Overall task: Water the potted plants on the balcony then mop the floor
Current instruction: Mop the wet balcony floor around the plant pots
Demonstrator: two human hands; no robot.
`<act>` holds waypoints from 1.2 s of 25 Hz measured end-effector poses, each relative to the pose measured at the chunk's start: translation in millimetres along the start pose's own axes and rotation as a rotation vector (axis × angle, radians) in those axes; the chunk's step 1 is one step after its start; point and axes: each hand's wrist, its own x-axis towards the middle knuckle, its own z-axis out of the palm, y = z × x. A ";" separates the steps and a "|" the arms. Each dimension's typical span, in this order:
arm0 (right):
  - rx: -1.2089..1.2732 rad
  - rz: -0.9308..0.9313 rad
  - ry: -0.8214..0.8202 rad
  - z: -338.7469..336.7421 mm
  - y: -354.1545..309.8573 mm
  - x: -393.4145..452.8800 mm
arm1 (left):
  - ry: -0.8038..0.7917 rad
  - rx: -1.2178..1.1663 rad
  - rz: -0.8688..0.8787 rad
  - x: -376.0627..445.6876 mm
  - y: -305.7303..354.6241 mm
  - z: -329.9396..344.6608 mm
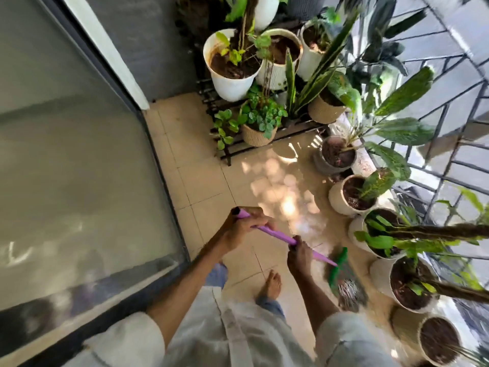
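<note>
I hold a mop by its purple handle (275, 235), which slants down to the right. My left hand (244, 225) grips the handle's top end. My right hand (299, 254) grips it lower down. The green mop head (337, 271) with its grey strands (350, 291) rests on the beige tiled floor (209, 189), blurred, close to the white pots on the right. Potted plants line the right side, among them a white pot (344, 197) and a grey pot (334, 156).
A black plant stand (232, 152) at the back holds white pots (232, 78) and woven pots (258, 135). A glass sliding door (79, 154) fills the left. A metal railing (447, 160) bounds the right. My bare foot (274, 284) stands on the wet, shiny tiles.
</note>
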 end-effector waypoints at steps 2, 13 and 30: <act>0.051 -0.071 0.005 22.6 -65.5 24.4 | 0.098 -0.039 0.096 -9.2 14.6 -49.5; 0.053 -0.667 -0.204 98.8 -277.0 27.0 | 0.831 -0.022 0.395 -124.7 61.7 -158.7; 0.012 -0.840 -0.301 15.5 -546.6 205.9 | 0.466 0.459 0.508 15.0 366.6 -255.8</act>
